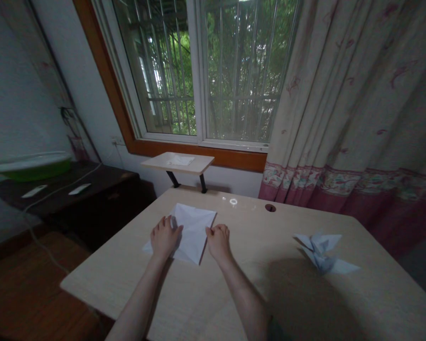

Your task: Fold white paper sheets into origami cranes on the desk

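Note:
A creased white sheet of paper [193, 229] lies on the desk in front of me, with fold lines across it. My left hand [164, 237] rests on its left part, fingers spread and pressing down. A small pointed corner of paper shows to the left of that hand. At the paper's right edge, my right hand [218, 240] has its thumb and curled fingers closed on the edge. Farther right on the desk sits a folded paper figure [323, 255] with pointed wings, apart from both hands.
The pale desk [248, 270] has a round cable hole [270, 208] near its back edge. A small raised shelf [156, 162] at the back holds white paper [181, 160]. On the left, a dark cabinet [102, 182] carries a green basin [39, 168]. A curtain [341, 118] hangs at right.

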A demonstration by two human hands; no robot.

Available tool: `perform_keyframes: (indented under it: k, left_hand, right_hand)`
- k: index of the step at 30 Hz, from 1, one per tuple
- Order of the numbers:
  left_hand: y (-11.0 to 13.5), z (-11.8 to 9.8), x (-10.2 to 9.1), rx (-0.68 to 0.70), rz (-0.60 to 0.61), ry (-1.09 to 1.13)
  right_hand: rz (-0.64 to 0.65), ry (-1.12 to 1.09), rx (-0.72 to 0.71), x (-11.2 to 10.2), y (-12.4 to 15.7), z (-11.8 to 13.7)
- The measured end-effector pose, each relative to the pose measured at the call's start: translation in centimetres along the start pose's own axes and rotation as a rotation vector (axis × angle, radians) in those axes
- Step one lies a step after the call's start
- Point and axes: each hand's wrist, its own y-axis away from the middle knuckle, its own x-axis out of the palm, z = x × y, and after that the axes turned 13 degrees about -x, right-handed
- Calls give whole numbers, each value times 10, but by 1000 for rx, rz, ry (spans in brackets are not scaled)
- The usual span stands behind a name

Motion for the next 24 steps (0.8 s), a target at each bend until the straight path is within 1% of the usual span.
perform_keyframes:
  k: [2, 4, 9, 13, 16, 19, 24]
  left_hand:
    - [2, 1, 3, 20, 1, -66]
    - [4, 2, 4, 50, -1, -85]
    - [5, 0, -1, 73, -20, -26]
    - [7, -4, -5, 108, -11, 34]
    - [9, -8, -9, 142, 9, 59]
    - [13, -16, -12, 138, 80, 140]
    - [23, -36, -14, 103, 281, 317]
  right_hand:
    - [13, 44, 7, 4, 0, 5]
    - [28, 72, 7, 6, 1, 8]
    - [56, 103, -5, 2, 2, 6]
    - [61, 115, -27, -8, -1, -1]
    - [54, 123, -57, -23, -2, -11]
    - [32, 136, -57, -41, 2, -24]
    - [-6, 141, -66, -72, 16, -51]
